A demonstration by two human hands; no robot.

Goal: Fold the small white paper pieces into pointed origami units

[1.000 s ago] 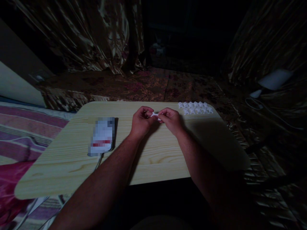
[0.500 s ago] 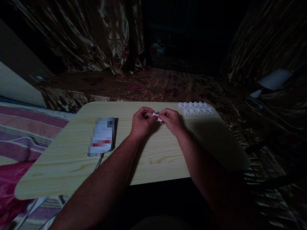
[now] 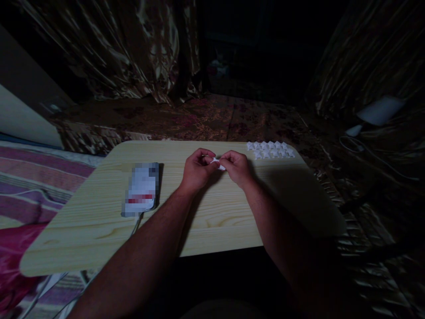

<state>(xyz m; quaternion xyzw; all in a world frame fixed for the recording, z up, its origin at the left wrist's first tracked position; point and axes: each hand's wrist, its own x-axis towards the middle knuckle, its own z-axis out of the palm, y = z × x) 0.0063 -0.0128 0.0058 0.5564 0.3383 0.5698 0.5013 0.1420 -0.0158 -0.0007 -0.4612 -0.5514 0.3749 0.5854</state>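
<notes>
My left hand [image 3: 196,170] and my right hand [image 3: 237,167] meet over the far middle of a light wooden table [image 3: 206,212]. Both pinch a small white paper piece [image 3: 218,163] between their fingertips, just above the tabletop. Most of the paper is hidden by my fingers. At the table's far right corner lie several small white folded paper stars [image 3: 270,149] in two rows, a hand's width to the right of my right hand.
A phone [image 3: 141,188] lies on the table's left part with a cable running off the near edge. Striped bedding [image 3: 29,181] is at the left, dark patterned fabric behind and at the right. A white object [image 3: 380,110] and cable rest at far right.
My fingers have shifted slightly on the paper piece and the hands moved a little to the right. Everything else on the table stays where it was.
</notes>
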